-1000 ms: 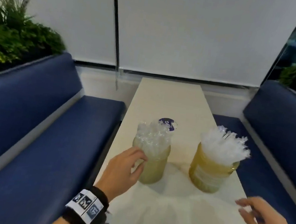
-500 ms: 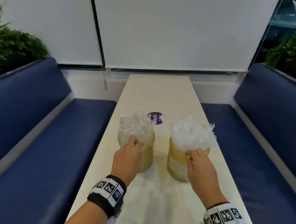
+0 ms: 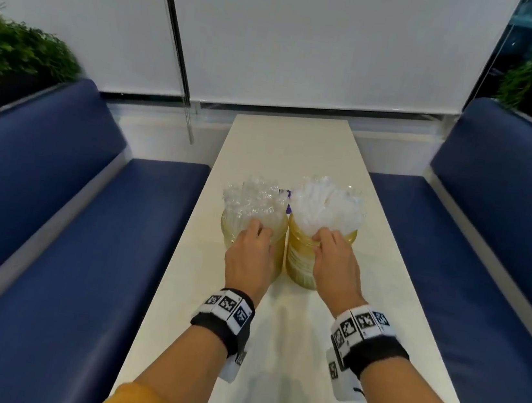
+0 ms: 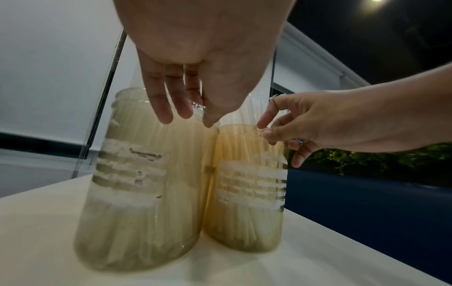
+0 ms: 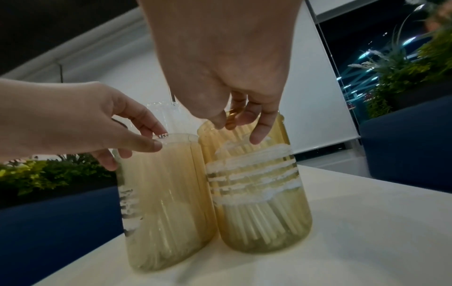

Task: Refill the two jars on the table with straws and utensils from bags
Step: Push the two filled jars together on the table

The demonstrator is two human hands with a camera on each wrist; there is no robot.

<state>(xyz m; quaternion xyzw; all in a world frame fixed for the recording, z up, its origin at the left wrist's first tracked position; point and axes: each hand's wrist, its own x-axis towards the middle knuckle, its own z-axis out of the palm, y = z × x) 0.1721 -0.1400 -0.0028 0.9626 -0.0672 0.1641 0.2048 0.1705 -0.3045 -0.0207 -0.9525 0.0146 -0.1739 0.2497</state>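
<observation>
Two yellowish see-through jars stand upright and touching on the white table (image 3: 271, 354). The left jar (image 3: 279, 257) holds clear-wrapped pieces (image 3: 251, 196); the right jar (image 3: 298, 263) holds white wrapped straws (image 3: 328, 203). My left hand (image 3: 259, 232) reaches over the left jar (image 5: 166, 193) and pinches its rim between thumb and forefinger. My right hand (image 3: 321, 242) pinches the near rim of the right jar (image 4: 247, 193) the same way. Both jars look packed to the bottom in the wrist views. No bags are in view.
Blue padded benches (image 3: 49, 240) (image 3: 486, 264) run along both long sides of the narrow table. A purple sticker (image 3: 287, 193) peeks out behind the jars. A blind cord (image 3: 190, 123) hangs at the far wall. Plants (image 3: 12, 59) sit behind each bench back.
My right hand came up from the table's near right edge and took the right jar's rim. The two jars slid together until they touch. The left hand shifted from the jar's side to its rim.
</observation>
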